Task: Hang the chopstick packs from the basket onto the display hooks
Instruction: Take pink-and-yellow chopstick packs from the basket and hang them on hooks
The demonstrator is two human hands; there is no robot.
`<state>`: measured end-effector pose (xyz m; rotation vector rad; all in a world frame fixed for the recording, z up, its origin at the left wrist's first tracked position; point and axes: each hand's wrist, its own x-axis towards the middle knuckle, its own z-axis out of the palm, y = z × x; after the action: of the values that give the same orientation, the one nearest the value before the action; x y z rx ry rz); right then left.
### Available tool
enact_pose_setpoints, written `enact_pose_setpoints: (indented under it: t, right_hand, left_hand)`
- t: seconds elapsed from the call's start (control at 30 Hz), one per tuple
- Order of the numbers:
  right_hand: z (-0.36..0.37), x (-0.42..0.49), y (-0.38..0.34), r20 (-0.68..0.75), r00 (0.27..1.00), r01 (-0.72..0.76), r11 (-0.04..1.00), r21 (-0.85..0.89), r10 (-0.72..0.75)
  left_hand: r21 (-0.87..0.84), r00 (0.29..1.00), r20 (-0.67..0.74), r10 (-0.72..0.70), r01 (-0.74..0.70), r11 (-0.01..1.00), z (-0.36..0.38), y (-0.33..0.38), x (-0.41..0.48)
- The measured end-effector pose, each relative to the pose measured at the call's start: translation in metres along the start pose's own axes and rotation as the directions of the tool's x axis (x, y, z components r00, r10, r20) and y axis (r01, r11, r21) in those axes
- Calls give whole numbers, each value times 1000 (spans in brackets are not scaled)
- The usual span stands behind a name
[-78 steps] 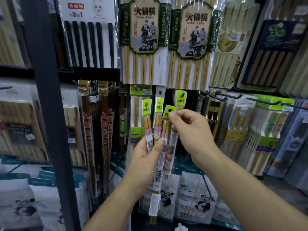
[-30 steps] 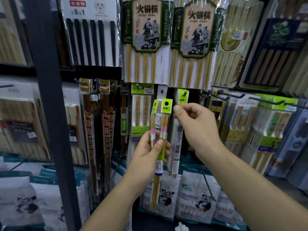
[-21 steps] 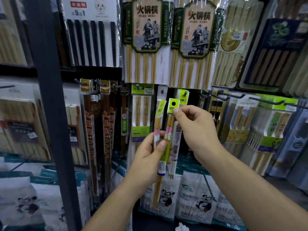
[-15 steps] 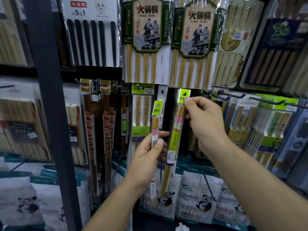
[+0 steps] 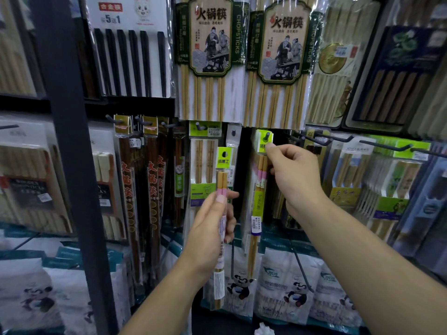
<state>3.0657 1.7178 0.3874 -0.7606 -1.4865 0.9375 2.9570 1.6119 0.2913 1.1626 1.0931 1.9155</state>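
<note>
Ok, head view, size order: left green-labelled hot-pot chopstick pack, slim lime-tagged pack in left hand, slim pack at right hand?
1. Green-labelled hot-pot chopstick pack.
2=. Slim lime-tagged pack in left hand and slim pack at right hand: alike, first nearer, unranked.

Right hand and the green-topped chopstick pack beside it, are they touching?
Touching. Head view: the right hand pinches the chopstick pack by its green header.
</note>
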Motion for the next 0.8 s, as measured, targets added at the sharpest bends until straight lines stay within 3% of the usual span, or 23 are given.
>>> enact_pose_setpoints:
  t: [0.2, 0.37, 0.5, 0.8]
  right_hand:
    - [-12, -11, 6, -29, 998, 60, 996, -68, -63]
    - [-11, -29, 0, 170, 968, 190, 982, -24, -183]
    - [-13, -25, -8, 174, 956, 245, 969, -36, -235]
    - [-14, -4, -20, 51, 998, 36, 990, 137, -44]
  left_hand:
    - [90, 998, -37, 49, -46, 995, -1, -1, 2]
    - [90, 996, 9, 91, -92, 992, 11, 8, 6]
    - [128, 991, 75, 108, -117, 985, 23, 10, 6]
    - [352, 986, 73, 149, -165, 921, 36, 22, 20]
